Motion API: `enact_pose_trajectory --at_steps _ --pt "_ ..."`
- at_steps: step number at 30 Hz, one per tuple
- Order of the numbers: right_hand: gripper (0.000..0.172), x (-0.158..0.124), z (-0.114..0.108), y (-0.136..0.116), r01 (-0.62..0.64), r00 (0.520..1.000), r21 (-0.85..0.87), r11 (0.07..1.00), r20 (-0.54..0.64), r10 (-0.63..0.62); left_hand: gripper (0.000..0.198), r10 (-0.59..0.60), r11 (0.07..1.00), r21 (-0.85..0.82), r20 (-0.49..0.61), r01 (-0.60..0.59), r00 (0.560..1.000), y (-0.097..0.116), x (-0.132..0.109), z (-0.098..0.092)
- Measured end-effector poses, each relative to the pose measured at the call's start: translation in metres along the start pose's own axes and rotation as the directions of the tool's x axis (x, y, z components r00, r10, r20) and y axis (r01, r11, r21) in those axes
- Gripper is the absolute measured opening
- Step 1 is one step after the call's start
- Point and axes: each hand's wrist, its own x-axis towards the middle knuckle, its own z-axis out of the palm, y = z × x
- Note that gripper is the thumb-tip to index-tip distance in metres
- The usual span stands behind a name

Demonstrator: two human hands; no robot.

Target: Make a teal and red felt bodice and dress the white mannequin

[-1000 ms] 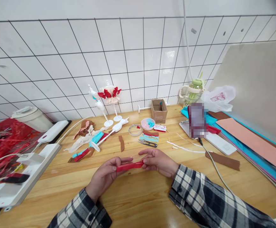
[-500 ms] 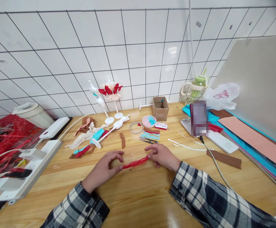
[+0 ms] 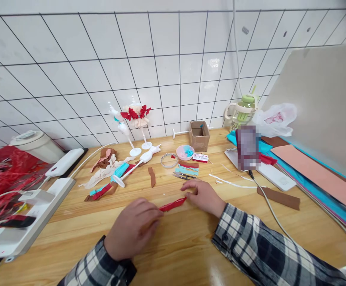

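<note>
From the middle of the red strip, 12 o'clock points at the tiled wall. The small red-and-white box at 1 o'clock has writing on it, but the letters are too tiny to read. Farther off at 1 o'clock, the green-topped bottle has little marks low down that I can't read either. The clear white bag at about 2 o'clock shows a pink patch, too fuzzy to make out. The red strip is bright, long and skinny, and a bit crinkly. It is between the two hands over the wooden table, with its right end pointing to 2 o'clock. At 3 o'clock, the right hand is mostly closed, fingers bent, and pinches that end by the thumb tip. At 8 o'clock, the left hand is half curled with its back showing, and its fingertips meet the other end; I can't tell if they grip it. Just past 12 o'clock lie black snips, near the right hand. At 12 o'clock are a thin round ring and a pink bowl with blue bits in it. At 11 o'clock are a brown scrap, a white doll stand lying down, and, farther back, a standing doll stand with red frills.
</note>
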Motion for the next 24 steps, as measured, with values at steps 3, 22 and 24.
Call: enact_pose_trajectory --at_steps 3,22,24 --pt "0.032 -0.002 -0.008 0.001 0.27 0.963 -0.179 0.946 0.054 -0.265 0.031 0.079 0.991 0.098 0.133 -0.093 0.988 0.016 0.004 0.005" --pt "0.021 -0.007 -0.038 0.012 0.421 0.904 -0.365 0.83 0.245 -0.35 0.021 -0.017 0.996 0.084 0.282 -0.007 0.959 0.01 0.007 0.01" --pt "0.025 -0.002 -0.039 0.017 0.324 0.946 -0.389 0.862 0.119 -0.302 0.022 0.008 0.999 0.044 0.269 -0.021 0.963 0.009 0.006 0.007"
